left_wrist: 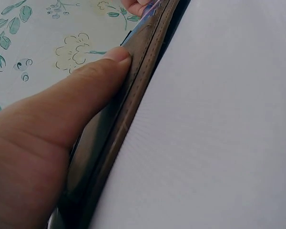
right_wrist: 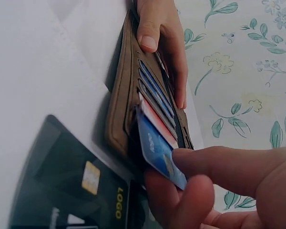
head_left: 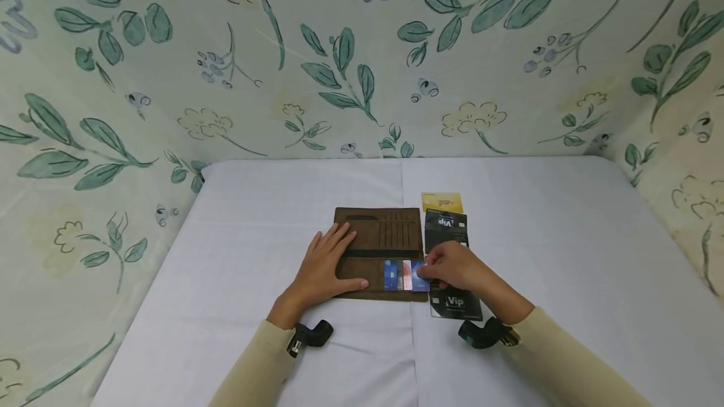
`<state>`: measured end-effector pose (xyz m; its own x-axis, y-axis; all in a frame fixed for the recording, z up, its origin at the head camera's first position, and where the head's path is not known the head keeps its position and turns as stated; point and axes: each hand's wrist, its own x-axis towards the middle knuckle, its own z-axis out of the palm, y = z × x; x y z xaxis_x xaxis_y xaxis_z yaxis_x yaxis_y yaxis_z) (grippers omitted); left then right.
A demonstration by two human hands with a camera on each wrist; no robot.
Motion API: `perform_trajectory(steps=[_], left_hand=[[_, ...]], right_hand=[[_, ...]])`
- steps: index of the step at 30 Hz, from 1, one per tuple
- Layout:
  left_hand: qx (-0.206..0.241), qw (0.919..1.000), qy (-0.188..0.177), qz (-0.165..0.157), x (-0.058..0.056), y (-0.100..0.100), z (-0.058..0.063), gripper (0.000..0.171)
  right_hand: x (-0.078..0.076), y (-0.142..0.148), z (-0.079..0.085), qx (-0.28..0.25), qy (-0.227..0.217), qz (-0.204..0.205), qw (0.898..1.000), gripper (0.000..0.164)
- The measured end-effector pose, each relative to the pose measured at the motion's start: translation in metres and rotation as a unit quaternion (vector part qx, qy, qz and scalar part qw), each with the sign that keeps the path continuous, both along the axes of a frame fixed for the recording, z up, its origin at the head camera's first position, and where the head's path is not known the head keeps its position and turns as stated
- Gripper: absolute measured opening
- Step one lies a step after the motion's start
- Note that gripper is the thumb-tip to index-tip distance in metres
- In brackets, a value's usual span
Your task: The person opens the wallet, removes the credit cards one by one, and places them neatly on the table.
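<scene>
A brown wallet (head_left: 376, 278) lies spread flat on the white cloth, with several cards in the slots of its near half. My left hand (head_left: 325, 265) rests on the wallet's left side, fingers spread, thumb on the near half; the left wrist view has that thumb (left_wrist: 100, 71) along the stitched edge. Between thumb and fingers, my right hand (head_left: 458, 265) pinches a blue card (right_wrist: 155, 143) at the wallet's right end. Part of this card sticks out past the slots, beside a pink-and-white card (right_wrist: 157, 121). Other blue cards (head_left: 390, 275) sit further left in their slots.
Right of the wallet lie black cards marked Vip, one far (head_left: 447, 222) and one near (head_left: 455, 303), partly under my right hand. A yellow card (head_left: 441, 201) is beyond them. White cloth (head_left: 271, 206) covers the table; a floral curtain (head_left: 362, 49) hangs behind.
</scene>
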<state>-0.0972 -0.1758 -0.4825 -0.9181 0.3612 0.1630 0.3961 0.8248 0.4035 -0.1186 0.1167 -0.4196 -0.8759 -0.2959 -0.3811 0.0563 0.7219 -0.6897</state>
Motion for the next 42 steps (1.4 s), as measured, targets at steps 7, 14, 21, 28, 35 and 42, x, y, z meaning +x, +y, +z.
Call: perform_trajectory(steps=[7,14,21,28,35,42], left_hand=[[0.008,1.0,0.006,0.0,0.0004,-0.0002,-0.0005,0.102],[0.003,1.0,0.005,-0.001,0.0,-0.0001,-0.0018,0.102],[0.001,1.0,0.003,-0.002,-0.0003,-0.0006,-0.003,0.102],[0.009,0.9998,0.014,-0.006,0.0,-0.0021,-0.0015,0.101],[0.005,0.9999,0.01,-0.004,0.0,-0.0019,-0.0014,0.102],[0.005,1.0,0.005,-0.005,-0.0005,-0.0001,0.0003,0.101]], right_hand=[[0.0014,0.0024,0.0005,-0.024,-0.013,-0.002,1.0,0.021],[0.0026,0.0012,-0.0021,-0.024,-0.019,-0.007,1.0,0.019],[0.0031,0.0032,-0.0032,-0.016,-0.011,0.003,1.0,0.016],[0.0041,0.005,-0.0042,-0.004,-0.018,-0.019,1.0,0.021],[0.0053,0.008,-0.0039,-0.014,-0.012,-0.016,1.0,0.017],[0.0056,0.0108,-0.0042,-0.028,-0.011,-0.013,0.999,0.013]])
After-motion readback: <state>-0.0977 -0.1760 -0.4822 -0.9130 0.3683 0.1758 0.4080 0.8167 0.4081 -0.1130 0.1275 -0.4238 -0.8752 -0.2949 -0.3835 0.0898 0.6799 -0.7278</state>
